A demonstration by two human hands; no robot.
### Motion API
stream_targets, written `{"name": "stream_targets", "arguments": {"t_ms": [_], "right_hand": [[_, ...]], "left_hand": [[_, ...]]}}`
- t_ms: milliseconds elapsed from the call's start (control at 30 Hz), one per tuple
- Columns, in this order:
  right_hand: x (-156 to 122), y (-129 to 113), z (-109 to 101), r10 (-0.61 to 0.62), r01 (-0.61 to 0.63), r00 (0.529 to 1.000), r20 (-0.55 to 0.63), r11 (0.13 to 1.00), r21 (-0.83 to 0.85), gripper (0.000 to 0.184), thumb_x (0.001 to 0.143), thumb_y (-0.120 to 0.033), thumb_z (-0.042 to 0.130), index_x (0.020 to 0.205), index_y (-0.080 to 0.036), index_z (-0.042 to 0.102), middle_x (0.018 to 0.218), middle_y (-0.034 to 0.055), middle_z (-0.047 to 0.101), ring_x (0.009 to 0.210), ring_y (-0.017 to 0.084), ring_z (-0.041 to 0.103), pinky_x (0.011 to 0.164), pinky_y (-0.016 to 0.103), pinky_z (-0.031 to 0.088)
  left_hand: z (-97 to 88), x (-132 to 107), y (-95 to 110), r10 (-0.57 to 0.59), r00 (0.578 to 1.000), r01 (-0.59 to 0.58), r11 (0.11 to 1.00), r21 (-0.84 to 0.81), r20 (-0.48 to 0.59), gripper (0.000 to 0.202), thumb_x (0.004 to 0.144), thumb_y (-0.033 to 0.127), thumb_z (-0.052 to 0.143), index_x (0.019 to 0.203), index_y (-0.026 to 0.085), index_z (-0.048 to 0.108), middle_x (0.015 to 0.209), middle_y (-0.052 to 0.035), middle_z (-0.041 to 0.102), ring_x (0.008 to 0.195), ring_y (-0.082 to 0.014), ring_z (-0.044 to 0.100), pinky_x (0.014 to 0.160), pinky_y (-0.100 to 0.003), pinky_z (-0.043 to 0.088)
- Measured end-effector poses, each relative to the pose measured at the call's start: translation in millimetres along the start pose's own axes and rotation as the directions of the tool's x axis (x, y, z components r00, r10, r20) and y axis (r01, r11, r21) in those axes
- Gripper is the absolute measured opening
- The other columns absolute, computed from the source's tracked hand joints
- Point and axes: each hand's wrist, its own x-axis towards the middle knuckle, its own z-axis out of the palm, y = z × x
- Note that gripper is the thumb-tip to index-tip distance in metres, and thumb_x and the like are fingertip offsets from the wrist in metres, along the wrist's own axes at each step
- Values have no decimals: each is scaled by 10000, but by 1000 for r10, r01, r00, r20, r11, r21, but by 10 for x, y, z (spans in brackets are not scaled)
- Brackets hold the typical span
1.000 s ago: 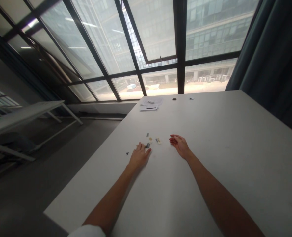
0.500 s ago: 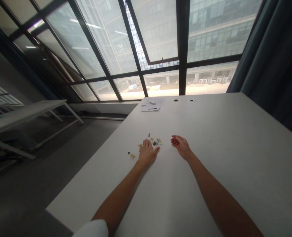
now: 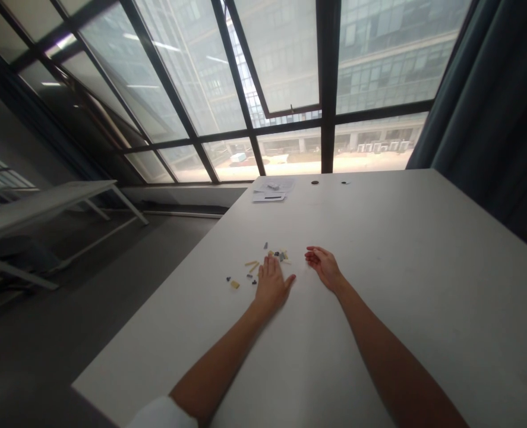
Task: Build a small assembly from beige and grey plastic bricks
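Note:
My left hand lies flat on the white table, fingers stretched and thumb spread. Its fingertips touch the near edge of a loose pile of small tan, grey and black building-brick pieces, covering part of it. Left of this hand lie thin tan strips, a tan plate-like piece and tiny dark pieces. A grey piece sits beyond the pile. My right hand rests on its side to the right of the pieces, fingers loosely curled and partly apart, with nothing visible in them.
Papers with a dark pen-like item lie at the table's far left corner. Two round dark holes show near the far edge. Large windows stand behind, a dark curtain at right, another table at left.
My left hand has slid right and a little toward me, uncovering tan strips and small dark pieces on its left. The pile has bunched slightly. My right hand has hardly moved.

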Motion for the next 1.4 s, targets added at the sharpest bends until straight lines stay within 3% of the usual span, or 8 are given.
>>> {"name": "stream_targets", "arguments": {"t_ms": [200,367,667,800,933,1100,1200,1400], "right_hand": [[13,6,8,4,-4,1000,-1,1000,4,282,674,-393,768,867,-192,730,786,57,726,725,167,638,689,305,492],[4,1,7,8,-8,1000,10,1000,15,301,667,-398,779,875,-186,731,786,51,725,718,156,637,684,292,487],[-39,-80,34,-4,4,1000,-16,1000,8,290,661,-381,758,881,-195,727,810,58,731,721,169,647,660,292,489],[-14,-286,-7,-41,41,997,-67,999,3,287,670,-378,735,899,-206,729,846,62,737,731,169,649,629,271,480],[36,-501,-84,-141,117,983,-118,975,-186,291,707,-413,662,899,-205,731,854,71,741,709,165,644,600,265,474],[9,-476,-105,-189,128,975,-114,904,-407,177,667,-307,666,779,-190,735,710,38,717,603,137,597,516,231,408],[-75,-362,-105,-167,104,981,-97,882,-460,152,654,-280,654,741,-180,729,659,38,703,554,140,596,481,235,393],[-218,-316,-232,-163,109,985,-60,847,-520,149,661,-272,653,747,-181,732,653,40,707,538,139,595,464,228,375]], "left_hand": [[28,-536,-400,58,995,-64,995,74,76,735,995,546,315,1580,107,242,1665,-158,109,1547,-357,-1,1213,-630,94],[-43,-543,-641,5,994,-16,996,92,113,744,991,585,288,1591,152,210,1673,-131,81,1548,-352,-23,1202,-650,87],[-30,-301,-129,22,1000,-21,999,46,-1,666,976,522,396,1496,105,404,1642,-179,218,1533,-391,73,1198,-635,145],[-156,-206,-18,51,995,-54,998,-29,-89,545,973,375,432,1460,132,458,1544,-172,403,1420,-323,348,1173,-478,313],[-235,-82,-91,49,997,-53,996,-72,-51,441,960,294,442,1363,157,561,1284,-148,604,1189,-286,533,1080,-412,408],[-117,72,-116,109,989,-114,992,-48,-96,497,1002,357,382,1443,150,481,1463,-162,504,1387,-285,416,1148,-420,344],[-40,124,-168,201,980,-201,980,-6,-13,584,1022,435,324,1522,137,373,1586,-172,360,1499,-296,272,1197,-497,261],[-30,-33,-404,251,968,-251,968,18,19,591,1023,434,323,1531,135,358,1602,-171,330,1507,-288,268,1208,-505,248]]}}
